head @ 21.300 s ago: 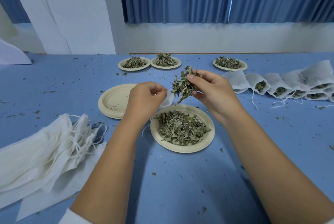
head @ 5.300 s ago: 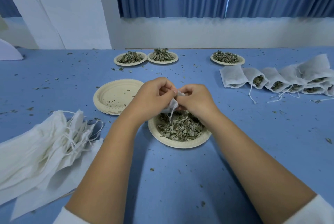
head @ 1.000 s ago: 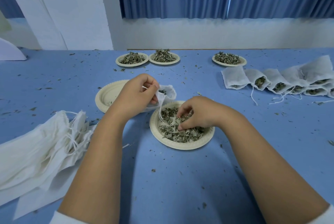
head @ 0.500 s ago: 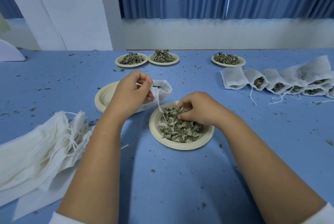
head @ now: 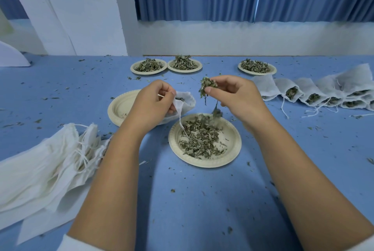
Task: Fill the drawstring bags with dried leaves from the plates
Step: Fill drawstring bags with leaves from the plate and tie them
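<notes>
L grip (head: pixel 154 104) curled, pinching; R grip (head: pixel 236 98) higher, pinching; forearms fwd.

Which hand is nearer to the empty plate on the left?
Left. The left hand, holding a bag, overlaps the right edge of the empty plate in this view; the right hand is farther right, pinching leaves.

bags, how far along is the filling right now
Done: a row of filled bags lies on the right. In hand: the left hand holds a bag open while the right hand pinches leaves near its mouth. Left: a pile of empty bags, the near plate and three far plates with leaves.
</notes>
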The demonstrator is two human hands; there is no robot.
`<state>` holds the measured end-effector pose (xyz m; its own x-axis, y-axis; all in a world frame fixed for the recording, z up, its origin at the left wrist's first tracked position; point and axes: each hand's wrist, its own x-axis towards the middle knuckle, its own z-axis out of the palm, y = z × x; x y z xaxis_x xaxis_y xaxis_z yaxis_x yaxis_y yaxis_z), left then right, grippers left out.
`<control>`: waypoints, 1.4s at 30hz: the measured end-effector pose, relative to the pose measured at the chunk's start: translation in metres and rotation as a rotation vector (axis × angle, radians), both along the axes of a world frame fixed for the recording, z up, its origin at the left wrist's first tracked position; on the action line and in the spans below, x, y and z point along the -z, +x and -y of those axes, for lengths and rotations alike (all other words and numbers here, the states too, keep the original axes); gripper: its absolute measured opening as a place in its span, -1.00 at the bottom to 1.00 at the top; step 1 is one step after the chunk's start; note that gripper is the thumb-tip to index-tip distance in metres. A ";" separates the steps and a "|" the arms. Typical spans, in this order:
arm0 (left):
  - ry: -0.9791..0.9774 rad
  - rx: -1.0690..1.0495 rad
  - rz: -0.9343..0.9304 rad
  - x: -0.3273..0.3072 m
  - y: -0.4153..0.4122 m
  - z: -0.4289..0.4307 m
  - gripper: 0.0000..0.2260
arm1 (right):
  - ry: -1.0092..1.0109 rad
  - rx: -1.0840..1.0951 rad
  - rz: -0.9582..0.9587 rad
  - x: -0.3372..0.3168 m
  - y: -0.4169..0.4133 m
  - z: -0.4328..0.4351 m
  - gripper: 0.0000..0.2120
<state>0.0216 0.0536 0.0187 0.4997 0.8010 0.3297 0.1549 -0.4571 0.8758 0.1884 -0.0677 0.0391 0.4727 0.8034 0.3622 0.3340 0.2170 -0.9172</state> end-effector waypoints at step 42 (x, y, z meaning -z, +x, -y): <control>-0.050 0.169 -0.042 -0.004 0.021 0.029 -0.90 | -0.362 0.076 0.631 0.023 -0.007 -0.012 -0.87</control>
